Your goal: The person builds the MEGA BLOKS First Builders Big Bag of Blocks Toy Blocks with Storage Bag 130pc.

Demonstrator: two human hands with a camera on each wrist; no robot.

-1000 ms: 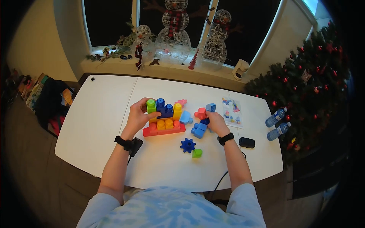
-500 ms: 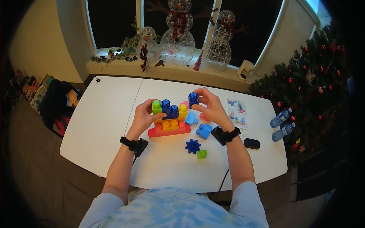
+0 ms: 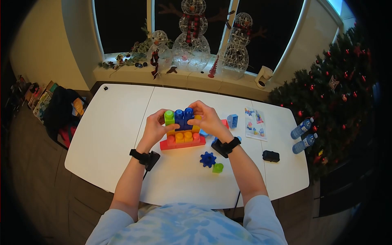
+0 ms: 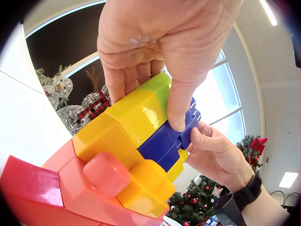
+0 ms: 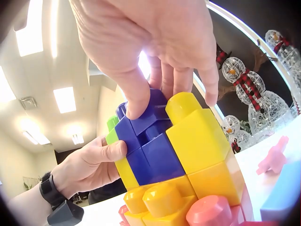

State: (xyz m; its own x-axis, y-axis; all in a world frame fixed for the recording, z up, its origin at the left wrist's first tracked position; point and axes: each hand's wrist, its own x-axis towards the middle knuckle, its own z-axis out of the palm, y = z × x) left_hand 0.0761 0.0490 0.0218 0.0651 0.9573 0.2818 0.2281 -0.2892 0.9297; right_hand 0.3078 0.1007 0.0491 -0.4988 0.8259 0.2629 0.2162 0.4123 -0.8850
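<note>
A block structure stands on the white table, with a long red base (image 3: 183, 144), yellow and orange blocks (image 3: 179, 137), and blue blocks (image 3: 179, 120) higher up. My left hand (image 3: 154, 130) grips its upper left side around the green block (image 3: 169, 117), thumb on the front. My right hand (image 3: 210, 122) pinches a dark blue block (image 5: 153, 110) at the top, beside the yellow block (image 5: 197, 136). In the right wrist view this block sits slightly raised over the blue one below, a stud showing between them.
A blue gear (image 3: 208, 159) and a green block (image 3: 218, 168) lie in front. Right of the structure are a light blue block (image 3: 232, 121), a picture sheet (image 3: 256, 124) and a black case (image 3: 270, 156). Two bottles (image 3: 301, 128) stand at the right edge.
My right hand has carried the dark blue block left and onto the structure, between the other blue blocks and the yellow one. My left hand stays on the structure.
</note>
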